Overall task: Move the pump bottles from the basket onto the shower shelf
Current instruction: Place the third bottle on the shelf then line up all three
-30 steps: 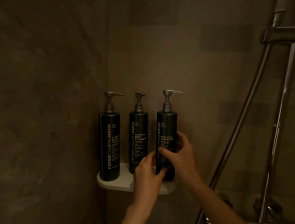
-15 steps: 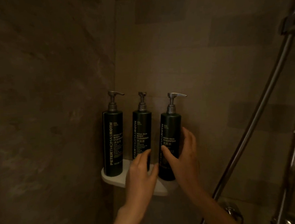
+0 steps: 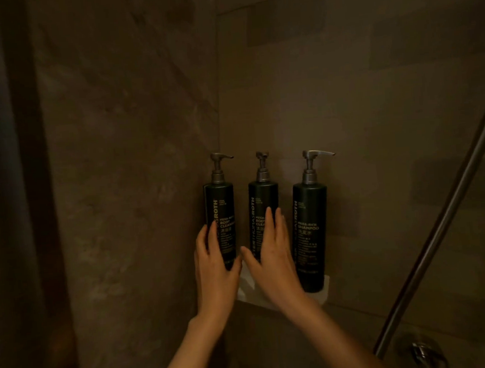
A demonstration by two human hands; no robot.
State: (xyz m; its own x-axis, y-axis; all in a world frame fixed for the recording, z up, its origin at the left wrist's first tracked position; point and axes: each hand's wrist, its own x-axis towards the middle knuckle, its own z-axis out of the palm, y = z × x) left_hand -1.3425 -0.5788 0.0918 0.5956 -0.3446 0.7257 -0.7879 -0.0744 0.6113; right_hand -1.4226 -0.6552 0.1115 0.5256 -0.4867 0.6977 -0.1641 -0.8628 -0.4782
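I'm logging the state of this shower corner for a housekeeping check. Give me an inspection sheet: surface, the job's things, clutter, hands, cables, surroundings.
Surface: white corner shelf, fixed where two walls meet; holds three bottles.
Job's things: left body cleanser bottle, middle body cleanser bottle and shampoo bottle, all upright, apart, pumps on. Basket not in view.
Clutter: nothing seen.
Hands: left hand wrapped around the left bottle's lower part; right hand laid flat, fingers extended, against the middle bottle.
Cables: nothing seen; a metal shower hose runs diagonally at right.
Surroundings: dim brown tiled walls; a metal fitting at lower right.
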